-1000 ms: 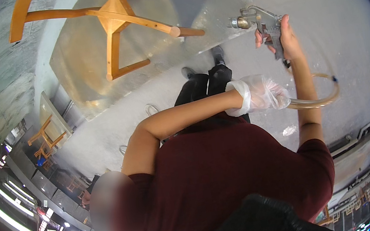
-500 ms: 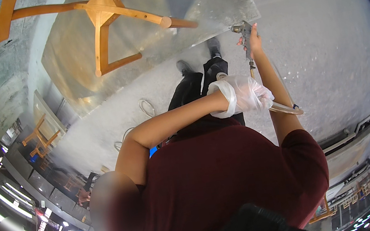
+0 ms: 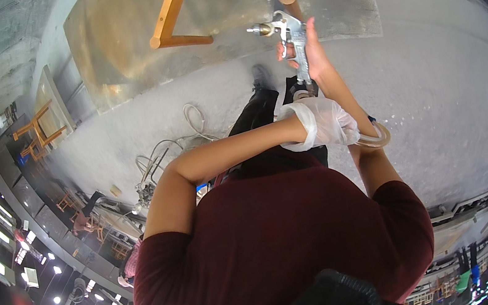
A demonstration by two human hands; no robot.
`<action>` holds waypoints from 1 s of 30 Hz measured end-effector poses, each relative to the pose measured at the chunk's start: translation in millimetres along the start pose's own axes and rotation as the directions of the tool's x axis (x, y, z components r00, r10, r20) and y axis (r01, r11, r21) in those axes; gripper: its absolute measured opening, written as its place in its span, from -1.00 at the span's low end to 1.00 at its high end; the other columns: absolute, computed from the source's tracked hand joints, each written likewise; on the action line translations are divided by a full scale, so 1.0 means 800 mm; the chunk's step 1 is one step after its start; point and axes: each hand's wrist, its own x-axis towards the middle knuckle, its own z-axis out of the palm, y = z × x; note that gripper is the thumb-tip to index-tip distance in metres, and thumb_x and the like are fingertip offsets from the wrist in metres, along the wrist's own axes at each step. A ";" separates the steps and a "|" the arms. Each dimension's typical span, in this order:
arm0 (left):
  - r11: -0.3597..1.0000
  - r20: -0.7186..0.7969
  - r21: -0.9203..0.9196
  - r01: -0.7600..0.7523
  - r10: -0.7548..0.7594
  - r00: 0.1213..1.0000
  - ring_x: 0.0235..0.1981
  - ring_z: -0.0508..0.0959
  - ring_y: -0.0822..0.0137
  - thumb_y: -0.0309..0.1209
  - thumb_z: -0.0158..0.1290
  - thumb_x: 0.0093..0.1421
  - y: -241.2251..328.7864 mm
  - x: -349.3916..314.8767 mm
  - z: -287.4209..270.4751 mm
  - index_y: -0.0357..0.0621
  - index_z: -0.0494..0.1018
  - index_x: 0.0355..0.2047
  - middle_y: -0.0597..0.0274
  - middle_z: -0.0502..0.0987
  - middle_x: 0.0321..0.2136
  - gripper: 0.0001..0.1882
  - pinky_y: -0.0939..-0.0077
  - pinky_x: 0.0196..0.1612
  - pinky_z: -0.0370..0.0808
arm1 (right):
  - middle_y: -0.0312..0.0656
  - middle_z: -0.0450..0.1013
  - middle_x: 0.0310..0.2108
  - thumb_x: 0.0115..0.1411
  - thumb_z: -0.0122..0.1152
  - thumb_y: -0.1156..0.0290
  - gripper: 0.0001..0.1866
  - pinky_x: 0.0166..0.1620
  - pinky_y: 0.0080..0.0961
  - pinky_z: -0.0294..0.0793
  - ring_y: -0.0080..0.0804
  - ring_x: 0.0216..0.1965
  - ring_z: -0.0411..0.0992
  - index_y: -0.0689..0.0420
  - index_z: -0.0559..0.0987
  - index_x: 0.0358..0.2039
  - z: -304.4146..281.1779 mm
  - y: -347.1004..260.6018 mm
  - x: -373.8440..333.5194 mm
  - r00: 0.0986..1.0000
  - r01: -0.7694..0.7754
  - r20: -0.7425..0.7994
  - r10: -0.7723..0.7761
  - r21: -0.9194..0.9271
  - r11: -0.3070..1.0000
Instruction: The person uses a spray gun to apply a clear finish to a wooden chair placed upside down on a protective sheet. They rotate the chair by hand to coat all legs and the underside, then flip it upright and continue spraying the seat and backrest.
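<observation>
My right hand [image 3: 316, 55] grips a metal spray gun [image 3: 296, 45] by its handle, thumb up along the back and fingers near the trigger. Its nozzle points left, toward a light-brown wooden chair frame [image 3: 170, 14] at the top of the head view. The frame's upper part is cut off. My left hand [image 3: 332, 122], in a translucent plastic glove, crosses over to the right forearm. It is closed around the air hose [image 3: 379, 136], which loops out beside that forearm; the fingers partly hide the hose.
A large stained flat panel [image 3: 119, 64] lies under and beyond the chair frame. Coiled hose and metal equipment [image 3: 153, 171] sit on the grey floor at left. More wooden chair frames [image 3: 40, 131] stand against a board at far left. People and lamps are beyond.
My right hand has brought the spray gun left and nearer, turning it so the nozzle points left. The view has shifted, so the chair frame appears higher and farther right.
</observation>
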 end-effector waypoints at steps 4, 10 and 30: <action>0.991 -0.031 0.086 0.101 -0.098 0.995 -0.33 0.60 0.31 -0.07 0.10 0.21 -0.032 -0.033 -0.009 0.10 0.62 -0.32 0.38 0.64 -0.40 -0.75 0.35 -0.20 0.48 | -0.16 0.53 -0.51 0.24 -0.46 -0.57 -0.09 -0.65 -0.59 0.22 -0.37 -0.49 0.55 0.06 0.48 -0.13 0.013 0.044 0.065 0.993 -0.035 -0.115 0.027 -0.060 0.998; 0.995 -0.058 -0.030 0.096 -0.098 0.994 -0.36 0.57 0.30 -0.08 0.07 0.24 -0.092 -0.075 -0.002 0.10 0.61 -0.29 0.35 0.62 -0.43 -0.75 0.40 -0.20 0.45 | -0.18 0.52 -0.57 0.29 -0.24 -0.48 -0.16 -0.63 -0.52 0.29 -0.37 -0.58 0.55 0.15 0.55 -0.19 -0.030 0.134 0.098 0.864 -0.044 -0.501 -0.040 -0.156 0.987; 0.998 0.235 0.022 -0.056 0.049 0.971 -0.30 0.61 0.28 -0.03 0.15 0.22 -0.156 -0.184 0.057 0.15 0.62 -0.17 0.32 0.65 -0.31 -0.71 0.30 -0.15 0.50 | -0.21 0.61 -0.27 0.25 0.36 0.44 -0.57 -0.22 -0.59 0.50 -0.61 -0.33 0.49 0.22 0.57 0.12 0.149 0.163 -0.053 0.367 0.556 -0.133 -0.921 -0.762 0.332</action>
